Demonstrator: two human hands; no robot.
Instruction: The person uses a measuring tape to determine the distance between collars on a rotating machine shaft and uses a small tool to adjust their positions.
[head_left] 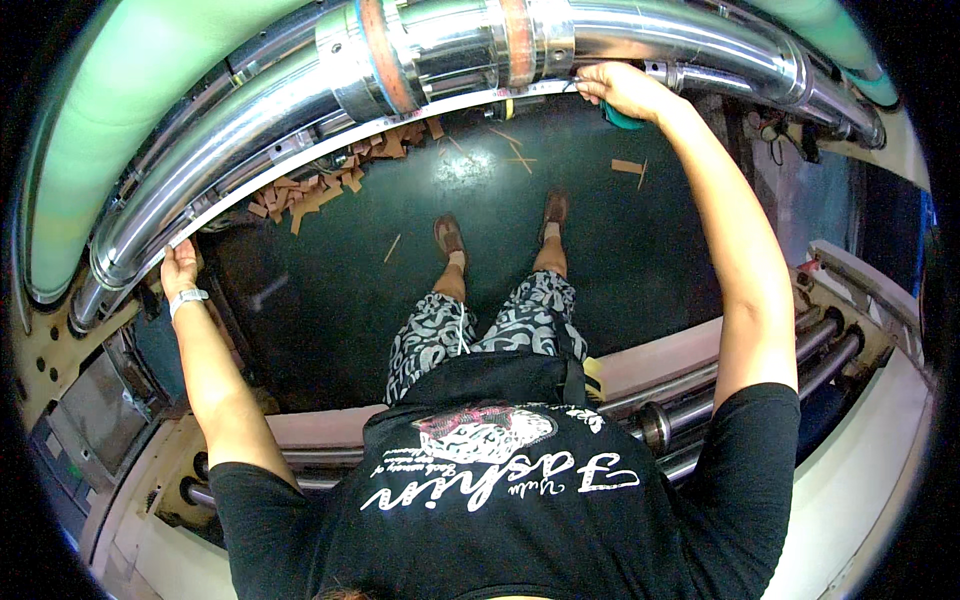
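Steel roller (455, 62) blocks twelve o'clock, scraps (325, 203) at eleven; my left hand (181, 268) at ten and right hand (628, 92) at one pinch white tape (300, 159).

Shaft (660, 40) across frame top; strip (300, 158) along its lower side, between left hand (180, 265) at left and right hand (625, 92) at upper right; scraps (305, 193) on floor (340, 310), upper left; rollers (828, 366), lower right.

My long shaft (660, 42) is of smooth, glossy metal; along it, my strip (460, 102) looks smooth; below it, the scraps (310, 200) look like matt cardboard.
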